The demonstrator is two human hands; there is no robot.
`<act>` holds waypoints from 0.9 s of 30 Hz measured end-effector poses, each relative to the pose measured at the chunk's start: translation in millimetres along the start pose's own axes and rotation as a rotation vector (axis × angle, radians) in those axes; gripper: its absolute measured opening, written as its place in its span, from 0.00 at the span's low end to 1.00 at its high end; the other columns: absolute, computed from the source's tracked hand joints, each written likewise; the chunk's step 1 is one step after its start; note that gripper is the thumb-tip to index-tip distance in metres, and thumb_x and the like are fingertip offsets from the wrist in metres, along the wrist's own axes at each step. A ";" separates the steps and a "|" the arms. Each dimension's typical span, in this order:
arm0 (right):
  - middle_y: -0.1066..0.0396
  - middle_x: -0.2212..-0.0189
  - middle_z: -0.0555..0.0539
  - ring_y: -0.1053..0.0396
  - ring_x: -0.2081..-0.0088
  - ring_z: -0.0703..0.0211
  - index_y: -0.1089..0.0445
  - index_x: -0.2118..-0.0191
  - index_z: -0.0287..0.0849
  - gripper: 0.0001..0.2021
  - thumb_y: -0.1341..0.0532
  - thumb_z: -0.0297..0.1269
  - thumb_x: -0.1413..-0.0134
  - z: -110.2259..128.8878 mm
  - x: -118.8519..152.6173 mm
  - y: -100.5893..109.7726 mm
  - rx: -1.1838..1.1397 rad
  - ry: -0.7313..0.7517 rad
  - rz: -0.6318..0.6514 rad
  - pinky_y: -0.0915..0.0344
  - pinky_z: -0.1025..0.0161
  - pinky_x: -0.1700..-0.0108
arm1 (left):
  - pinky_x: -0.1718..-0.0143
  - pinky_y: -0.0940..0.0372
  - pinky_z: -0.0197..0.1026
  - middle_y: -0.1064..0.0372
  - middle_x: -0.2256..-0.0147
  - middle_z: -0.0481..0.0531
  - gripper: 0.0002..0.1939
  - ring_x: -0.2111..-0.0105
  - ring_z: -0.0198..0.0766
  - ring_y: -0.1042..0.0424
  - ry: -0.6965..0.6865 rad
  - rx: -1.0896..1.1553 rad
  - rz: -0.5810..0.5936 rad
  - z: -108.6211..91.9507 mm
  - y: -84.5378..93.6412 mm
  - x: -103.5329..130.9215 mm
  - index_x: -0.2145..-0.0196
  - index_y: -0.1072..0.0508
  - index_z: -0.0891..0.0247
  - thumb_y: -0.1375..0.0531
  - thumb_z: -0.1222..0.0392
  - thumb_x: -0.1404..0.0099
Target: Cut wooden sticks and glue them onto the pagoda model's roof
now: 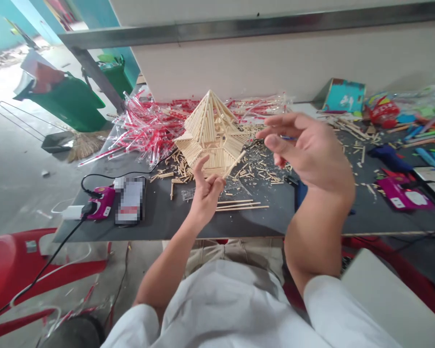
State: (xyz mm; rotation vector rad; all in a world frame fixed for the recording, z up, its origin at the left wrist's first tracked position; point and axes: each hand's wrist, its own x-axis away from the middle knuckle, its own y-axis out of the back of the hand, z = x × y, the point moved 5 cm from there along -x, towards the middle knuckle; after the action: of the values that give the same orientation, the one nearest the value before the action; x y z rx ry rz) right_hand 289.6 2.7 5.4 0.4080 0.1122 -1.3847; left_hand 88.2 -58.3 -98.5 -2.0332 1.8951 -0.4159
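A pointed model built of pale wooden sticks (210, 128) stands near the middle of the dark table. In front of it, my left hand (206, 193) pinches a short wooden stick (235, 163) between thumb and fingers, with the index finger raised. My right hand (297, 145) is lifted to the right of the model, fingers curved and apart, with nothing seen in it. Several long thin sticks (242, 206) lie on the table just right of my left hand. Cut stick pieces (263, 169) are scattered around the model.
Red and clear plastic wrappers (152, 123) pile up behind and left. A phone (130, 200) and a purple power strip (102, 203) lie at the left; another purple strip (402, 193) is at the right. The table (188, 231) has its front edge close to my body.
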 end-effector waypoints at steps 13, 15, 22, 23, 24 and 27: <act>0.26 0.76 0.51 0.30 0.79 0.63 0.26 0.65 0.42 0.18 0.27 0.53 0.48 -134.1 76.2 -74.0 -0.281 -0.354 -0.045 0.31 0.66 0.80 | 0.52 0.35 0.44 0.24 0.53 0.57 0.24 0.54 0.45 0.26 -0.511 -1.253 0.635 24.0 16.1 -16.8 0.35 0.33 0.56 0.53 0.64 0.24; 0.25 0.77 0.51 0.30 0.80 0.63 0.26 0.65 0.41 0.18 0.27 0.51 0.47 -138.5 78.2 -75.1 -0.296 -0.348 -0.095 0.30 0.66 0.80 | 0.55 0.36 0.44 0.26 0.59 0.57 0.23 0.57 0.45 0.26 -0.545 -1.356 0.644 30.0 20.1 -18.3 0.36 0.31 0.59 0.54 0.63 0.23; 0.23 0.75 0.51 0.28 0.80 0.64 0.25 0.65 0.41 0.15 0.26 0.47 0.47 -138.6 80.8 -79.3 -0.321 -0.328 -0.154 0.28 0.66 0.80 | 0.56 0.38 0.44 0.28 0.61 0.56 0.22 0.59 0.43 0.29 -0.556 -1.382 0.651 32.8 21.9 -20.0 0.37 0.30 0.61 0.54 0.62 0.21; 0.23 0.75 0.51 0.28 0.80 0.64 0.24 0.65 0.40 0.15 0.26 0.47 0.47 -138.9 81.0 -79.4 -0.324 -0.328 -0.157 0.28 0.67 0.81 | 0.57 0.39 0.44 0.28 0.62 0.55 0.22 0.59 0.43 0.29 -0.551 -1.385 0.653 33.2 21.6 -19.9 0.37 0.30 0.61 0.54 0.62 0.21; 0.23 0.75 0.51 0.29 0.80 0.64 0.24 0.65 0.40 0.15 0.26 0.47 0.47 -139.3 81.1 -79.4 -0.327 -0.327 -0.160 0.28 0.67 0.81 | 0.57 0.39 0.44 0.28 0.62 0.55 0.22 0.59 0.43 0.29 -0.545 -1.387 0.654 33.7 21.5 -19.8 0.37 0.29 0.61 0.54 0.62 0.21; 0.24 0.75 0.51 0.29 0.80 0.65 0.25 0.66 0.40 0.14 0.27 0.46 0.46 -140.4 81.5 -79.3 -0.325 -0.326 -0.169 0.29 0.68 0.81 | 0.56 0.39 0.44 0.28 0.62 0.55 0.22 0.59 0.43 0.29 -0.518 -1.389 0.646 34.9 21.6 -20.0 0.38 0.29 0.62 0.54 0.63 0.22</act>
State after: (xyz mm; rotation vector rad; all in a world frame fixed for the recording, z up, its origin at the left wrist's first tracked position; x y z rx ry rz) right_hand 250.9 -34.9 -167.0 -0.1024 0.1027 -1.5494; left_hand 82.2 -38.3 -139.0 -1.5026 2.4692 1.8068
